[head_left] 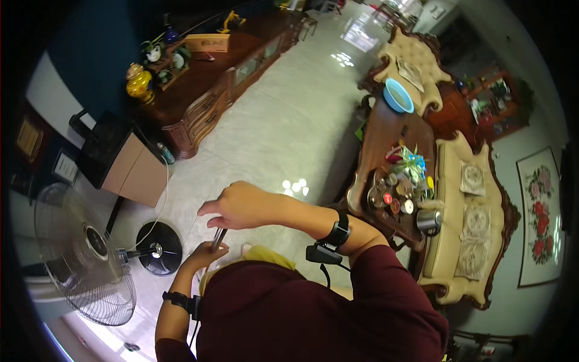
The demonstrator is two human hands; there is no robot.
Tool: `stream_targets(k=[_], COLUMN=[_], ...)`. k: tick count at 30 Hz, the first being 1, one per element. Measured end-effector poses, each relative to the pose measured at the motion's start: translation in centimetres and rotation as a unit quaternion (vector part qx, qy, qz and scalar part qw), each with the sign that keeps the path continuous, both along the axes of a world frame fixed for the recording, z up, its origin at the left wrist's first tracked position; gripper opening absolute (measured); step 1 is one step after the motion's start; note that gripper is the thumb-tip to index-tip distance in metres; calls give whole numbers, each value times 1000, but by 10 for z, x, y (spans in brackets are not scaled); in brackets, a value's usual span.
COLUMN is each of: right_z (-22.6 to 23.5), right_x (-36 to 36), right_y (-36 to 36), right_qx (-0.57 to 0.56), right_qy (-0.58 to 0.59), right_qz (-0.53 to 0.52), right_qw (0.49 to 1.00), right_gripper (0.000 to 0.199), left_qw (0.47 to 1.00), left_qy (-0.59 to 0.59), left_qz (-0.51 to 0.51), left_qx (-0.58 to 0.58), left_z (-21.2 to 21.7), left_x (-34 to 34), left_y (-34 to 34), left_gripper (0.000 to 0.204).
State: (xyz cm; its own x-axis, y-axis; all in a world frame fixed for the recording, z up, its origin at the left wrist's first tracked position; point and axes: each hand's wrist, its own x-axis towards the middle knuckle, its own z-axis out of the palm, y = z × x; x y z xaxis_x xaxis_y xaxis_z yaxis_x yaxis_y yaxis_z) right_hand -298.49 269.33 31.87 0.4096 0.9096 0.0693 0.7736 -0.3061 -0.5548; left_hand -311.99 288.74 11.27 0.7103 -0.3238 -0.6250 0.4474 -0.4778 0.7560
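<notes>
My left hand (204,256) is closed round a thin metallic pole (218,240) in front of my body. Higher up, the pole's top end meets my right hand (244,205), which curls over it with thumb and forefinger a little apart. The pole's lower part is hidden behind my arm and body, so I cannot tell what it ends in. Both forearms wear black straps with small devices. Below my hands a bit of yellow cloth (270,256) shows at the edge of my dark red shirt.
A standing fan (93,244) with a round black base (158,253) is at my left, its pale cord running over the tiled floor (265,145). Beyond it stand a box-shaped cabinet (136,169) and a long wooden cabinet (199,90). To the right are a laden coffee table (386,133), blue basin (398,95) and cream sofa (449,241).
</notes>
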Motion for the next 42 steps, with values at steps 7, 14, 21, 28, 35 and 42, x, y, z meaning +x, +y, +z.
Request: stream_targets(k=[7, 14, 21, 28, 35, 42], right_z=[10, 21, 6, 12, 28, 45], right_x=[3, -14, -30, -50, -60, -52], right_y=[-30, -33, 19, 43, 28, 17], right_qx=[43, 87, 111, 115, 101, 113], right_qy=[-74, 4, -13, -16, -85, -118], right_qz=[-107, -152, -164, -243, -338, -318], right_qw=[991, 985, 980, 963, 932, 934], right_gripper=[28, 26, 23, 17, 16, 20], left_qw=[982, 945, 939, 919, 923, 916], left_qy=[-156, -291, -324, -346, -337, -364], left_qz=[-79, -145, 9, 50, -13, -69], left_qx=[-72, 25, -119, -182, -184, -151], left_z=[-18, -13, -31, -46, -38, -16], left_x=[61, 111, 101, 94, 113, 148], left_y=[4, 20, 52, 63, 25, -4], left_gripper=[29, 28, 19, 21, 19, 16])
